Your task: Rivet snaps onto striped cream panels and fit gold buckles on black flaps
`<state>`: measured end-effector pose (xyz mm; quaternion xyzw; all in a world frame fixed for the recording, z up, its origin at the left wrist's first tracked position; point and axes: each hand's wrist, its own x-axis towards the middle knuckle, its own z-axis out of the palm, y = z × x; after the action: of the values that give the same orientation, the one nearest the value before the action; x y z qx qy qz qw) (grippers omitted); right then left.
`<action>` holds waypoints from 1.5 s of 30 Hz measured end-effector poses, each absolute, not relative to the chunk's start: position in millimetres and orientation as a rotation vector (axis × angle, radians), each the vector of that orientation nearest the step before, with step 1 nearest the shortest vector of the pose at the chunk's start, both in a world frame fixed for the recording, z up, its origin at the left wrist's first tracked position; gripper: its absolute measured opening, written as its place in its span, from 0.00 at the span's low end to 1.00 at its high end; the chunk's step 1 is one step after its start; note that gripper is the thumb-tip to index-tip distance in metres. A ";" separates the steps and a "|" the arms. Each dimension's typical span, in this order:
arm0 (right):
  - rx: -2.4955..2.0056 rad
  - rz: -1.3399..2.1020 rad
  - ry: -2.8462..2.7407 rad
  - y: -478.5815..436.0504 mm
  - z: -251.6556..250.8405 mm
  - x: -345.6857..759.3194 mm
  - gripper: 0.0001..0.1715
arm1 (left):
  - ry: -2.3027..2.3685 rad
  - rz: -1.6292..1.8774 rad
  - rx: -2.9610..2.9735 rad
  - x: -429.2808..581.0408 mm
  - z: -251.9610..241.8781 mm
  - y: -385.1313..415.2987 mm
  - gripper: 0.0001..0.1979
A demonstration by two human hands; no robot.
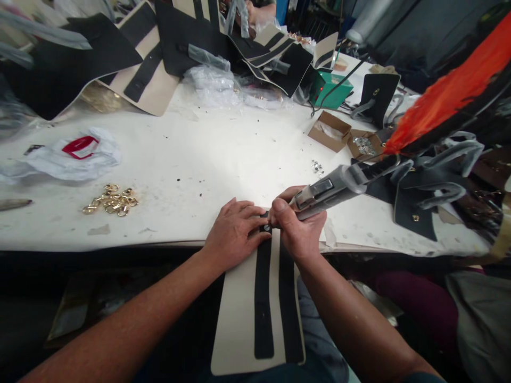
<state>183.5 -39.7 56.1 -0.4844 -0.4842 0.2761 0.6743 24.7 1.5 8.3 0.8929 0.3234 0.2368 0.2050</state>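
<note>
Beige black-striped panel (239, 314) lies under tilted grey tool (335, 189)

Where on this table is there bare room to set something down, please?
The table is barest in the middle, between the plastic wrap behind, gold rings left, boxes right and the left hand in front. A narrow strip lies right of the right hand, which grips a tool. The back edge and right side are crowded with panels and bags.

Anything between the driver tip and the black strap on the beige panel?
Nothing visible. The right hand holds the driver, nose down at the top of the black strap by a small round fitting. The left hand lies flat on the beige panel, beside the fitting, not over it.
</note>
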 end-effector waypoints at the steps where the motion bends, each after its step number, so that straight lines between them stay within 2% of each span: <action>1: -1.097 0.619 -1.102 -40.0 56.6 183.8 0.19 | 0.902 0.661 2.488 24.5 8.7 1.5 0.14; 7: -1.099 0.619 -1.175 -39.9 58.7 186.0 0.21 | 0.904 0.662 2.499 25.2 9.3 1.7 0.13; 17: -0.932 0.726 -1.293 -33.1 54.3 190.9 0.12 | 0.942 0.684 2.509 26.6 5.0 0.1 0.10; 22: -0.873 0.756 -1.347 -29.8 52.2 189.2 0.12 | 0.952 0.674 2.493 26.5 4.6 0.1 0.11; 30: -1.042 0.708 -1.326 -35.9 47.8 191.3 0.18 | 0.954 0.708 2.472 25.7 8.5 -1.6 0.09; 37: -1.012 0.844 -1.237 -25.7 69.6 193.3 0.34 | 0.927 0.707 2.539 27.1 11.8 -0.9 0.12; 41: -1.014 0.741 -1.133 -46.1 88.0 211.3 0.33 | 0.933 0.726 2.547 28.6 8.6 0.1 0.12; 45: -1.409 0.629 -1.082 -104.6 86.9 244.6 0.31 | 0.920 0.736 2.538 29.9 6.4 0.9 0.13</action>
<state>244.6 -104.6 86.9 -0.6046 -0.4643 0.2700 0.5882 29.9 0.9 6.4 0.8937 0.3240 0.2592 0.1707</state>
